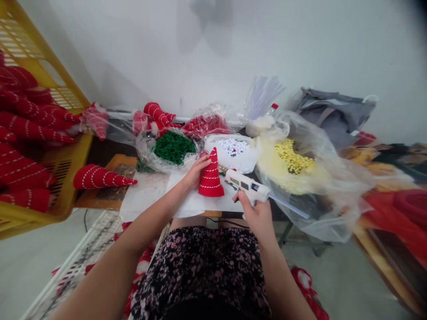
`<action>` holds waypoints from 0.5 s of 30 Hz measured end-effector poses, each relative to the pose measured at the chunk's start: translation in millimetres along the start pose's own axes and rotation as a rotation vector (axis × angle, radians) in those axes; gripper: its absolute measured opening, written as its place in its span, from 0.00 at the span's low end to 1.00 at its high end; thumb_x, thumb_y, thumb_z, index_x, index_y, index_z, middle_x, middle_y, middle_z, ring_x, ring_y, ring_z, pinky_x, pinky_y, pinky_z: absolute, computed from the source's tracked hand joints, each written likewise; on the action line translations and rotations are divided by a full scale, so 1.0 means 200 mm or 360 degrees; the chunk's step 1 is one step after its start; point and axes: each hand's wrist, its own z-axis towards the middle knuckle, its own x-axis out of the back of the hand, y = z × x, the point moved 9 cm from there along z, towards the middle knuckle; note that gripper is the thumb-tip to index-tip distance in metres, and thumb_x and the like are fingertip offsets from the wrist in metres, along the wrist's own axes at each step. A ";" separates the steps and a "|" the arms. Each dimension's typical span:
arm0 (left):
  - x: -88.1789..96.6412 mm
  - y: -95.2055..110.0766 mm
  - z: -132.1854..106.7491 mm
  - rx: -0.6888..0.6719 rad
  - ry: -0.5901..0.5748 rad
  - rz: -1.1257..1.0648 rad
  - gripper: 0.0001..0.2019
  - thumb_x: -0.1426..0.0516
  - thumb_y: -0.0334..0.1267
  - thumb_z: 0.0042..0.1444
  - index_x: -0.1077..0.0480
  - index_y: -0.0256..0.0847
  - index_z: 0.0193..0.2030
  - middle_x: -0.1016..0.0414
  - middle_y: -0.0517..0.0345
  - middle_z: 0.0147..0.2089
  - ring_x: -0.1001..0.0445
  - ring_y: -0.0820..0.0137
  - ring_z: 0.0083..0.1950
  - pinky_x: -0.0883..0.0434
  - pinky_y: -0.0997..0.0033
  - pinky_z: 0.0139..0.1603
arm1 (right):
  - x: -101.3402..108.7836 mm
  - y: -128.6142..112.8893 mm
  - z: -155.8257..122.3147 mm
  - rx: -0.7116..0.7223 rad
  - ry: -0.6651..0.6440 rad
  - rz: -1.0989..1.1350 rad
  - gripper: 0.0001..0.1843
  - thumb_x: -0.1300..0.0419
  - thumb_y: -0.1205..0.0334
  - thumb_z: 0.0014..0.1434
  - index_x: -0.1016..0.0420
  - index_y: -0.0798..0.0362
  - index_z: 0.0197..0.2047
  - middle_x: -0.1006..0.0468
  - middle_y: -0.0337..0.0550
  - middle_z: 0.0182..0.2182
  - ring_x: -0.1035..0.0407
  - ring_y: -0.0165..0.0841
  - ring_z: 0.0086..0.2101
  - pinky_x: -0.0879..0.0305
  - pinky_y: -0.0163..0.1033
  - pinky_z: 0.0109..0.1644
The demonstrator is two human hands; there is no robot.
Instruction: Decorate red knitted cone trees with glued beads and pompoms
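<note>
My left hand (197, 172) is closed on the left side of a red cone hat (211, 180) with white stitched lines, which stands upright over white paper (147, 191). In my right hand (258, 213) is a white hot glue gun (247, 184), its nozzle pointing left toward the hat. A clear glue stick (288, 206) sticks out of the gun's back end. Just behind the hat lies a bag of white pompoms (233, 146). Green pompoms (174, 147) fill a bag to the left, and yellow pompoms (293, 156) one to the right.
A yellow crate (71, 178) full of red striped cones stands at the left. Another red cone (102, 177) lies beside it. Spare glue sticks (265, 93), a grey bag (333, 113) and red pieces (207, 126) are along the wall. A cord hangs below the table edge.
</note>
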 end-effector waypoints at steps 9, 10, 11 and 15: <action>0.00 0.02 0.00 -0.0019 -0.0065 0.0017 0.18 0.28 0.40 0.46 0.23 0.39 0.44 0.18 0.58 0.37 0.21 0.67 0.34 0.25 0.65 0.41 | -0.09 0.11 0.01 -0.0161 -0.0018 0.0196 0.25 0.41 0.41 0.67 0.22 0.50 0.28 0.15 0.48 0.31 0.20 0.42 0.36 0.25 0.41 0.41; 0.00 0.02 0.00 -0.0019 -0.0066 0.0022 0.18 0.28 0.40 0.46 0.23 0.39 0.44 0.18 0.58 0.37 0.21 0.67 0.34 0.25 0.65 0.42 | -0.09 0.11 0.01 -0.0166 -0.0010 0.0196 0.25 0.41 0.40 0.67 0.23 0.50 0.28 0.15 0.48 0.31 0.20 0.42 0.36 0.25 0.41 0.41; 0.00 0.02 0.00 -0.0017 -0.0068 0.0025 0.18 0.28 0.40 0.47 0.23 0.39 0.44 0.18 0.58 0.37 0.21 0.67 0.35 0.25 0.65 0.42 | -0.09 0.11 0.01 -0.0166 -0.0006 0.0198 0.25 0.41 0.40 0.67 0.23 0.50 0.27 0.15 0.48 0.31 0.21 0.42 0.36 0.25 0.41 0.41; 0.00 0.01 0.00 -0.0008 -0.0058 0.0017 0.19 0.28 0.40 0.46 0.22 0.39 0.45 0.18 0.58 0.37 0.22 0.67 0.34 0.26 0.65 0.41 | -0.09 0.11 0.02 -0.0163 -0.0025 0.0196 0.26 0.42 0.40 0.67 0.23 0.51 0.28 0.15 0.49 0.30 0.21 0.42 0.36 0.24 0.41 0.42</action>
